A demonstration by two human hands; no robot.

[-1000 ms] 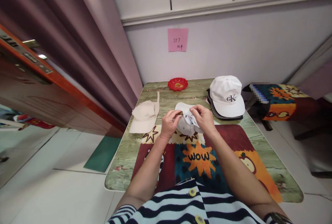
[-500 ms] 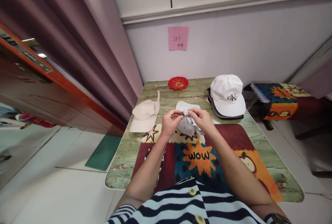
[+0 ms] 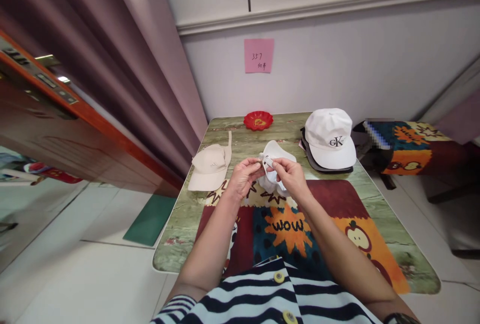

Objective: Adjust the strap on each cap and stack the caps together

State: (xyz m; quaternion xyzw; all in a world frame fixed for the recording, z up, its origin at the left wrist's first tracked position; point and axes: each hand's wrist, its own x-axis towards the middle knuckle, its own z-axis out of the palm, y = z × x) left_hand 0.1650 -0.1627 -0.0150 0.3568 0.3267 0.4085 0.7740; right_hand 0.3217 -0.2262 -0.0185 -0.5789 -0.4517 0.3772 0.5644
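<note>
Between my hands, over the middle of the table, is a small white cap (image 3: 280, 150) with its brim toward the wall. My right hand (image 3: 290, 173) is closed, thumb and forefinger pinching a pale strap end of this cap. On the other side my left hand (image 3: 243, 178) closes thumb and fingertips at the cap's left edge; the bit between them is small and partly hidden. Left of my hands lies a beige cap (image 3: 210, 161) with its strap sticking out toward the back. A white cap with black letters (image 3: 329, 134) tops a stack with dark caps (image 3: 314, 156) at the right.
A red scalloped dish (image 3: 258, 120) stands at the table's back edge. Under my forearms a colourful printed mat (image 3: 287, 226) covers the front of the green table (image 3: 176, 229). A pink note (image 3: 258, 56) is on the wall. An orange-brown door (image 3: 112, 124) stands at left.
The white cap has turned in my hands, its brim shifting up and rightward. My fingertips have moved slightly apart, and the strap end now shows in my right hand.
</note>
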